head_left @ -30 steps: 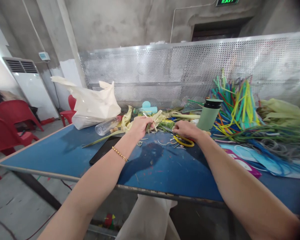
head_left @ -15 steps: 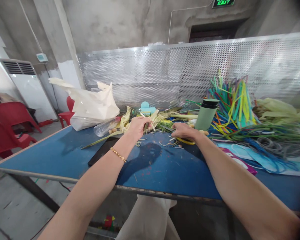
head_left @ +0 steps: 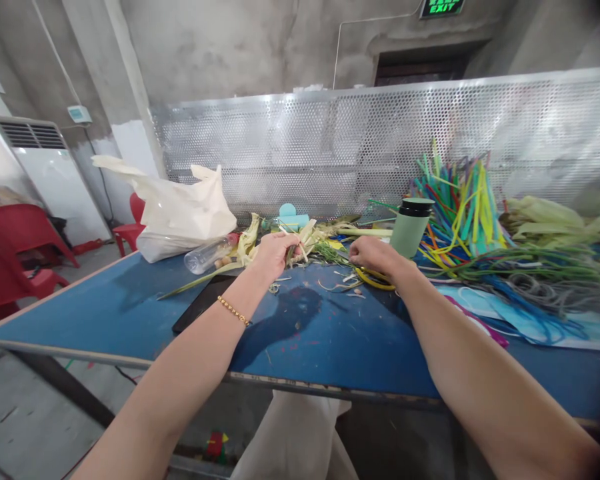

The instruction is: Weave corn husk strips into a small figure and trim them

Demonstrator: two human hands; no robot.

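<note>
My left hand [head_left: 276,255], a beaded bracelet at its wrist, pinches a small bundle of pale corn husk [head_left: 306,241] over the table. Its lower fingers are partly hidden from me. My right hand [head_left: 373,255] is closed, its fingers curled in beside the green cup. What those fingers hold, if anything, is hidden. Just below that hand a yellow looped handle [head_left: 375,279] lies on the table, and a grey blade-like strip shows by the fingertips. Green thread-like trimmings [head_left: 329,252] lie between the two hands, with small scraps in front.
The blue table [head_left: 290,347] carries a white plastic bag [head_left: 185,213], a clear bottle [head_left: 207,255] and a dark tablet-like slab [head_left: 200,307] at left. A green cup [head_left: 411,228], colourful pipe cleaners [head_left: 473,207], husks and face masks [head_left: 525,317] are at right. A perforated metal panel [head_left: 280,147] stands behind.
My right hand has shifted slightly right, and its fingers look more curled. My left hand keeps hold of the corn husk almost in place. The whole view has moved slightly.
</note>
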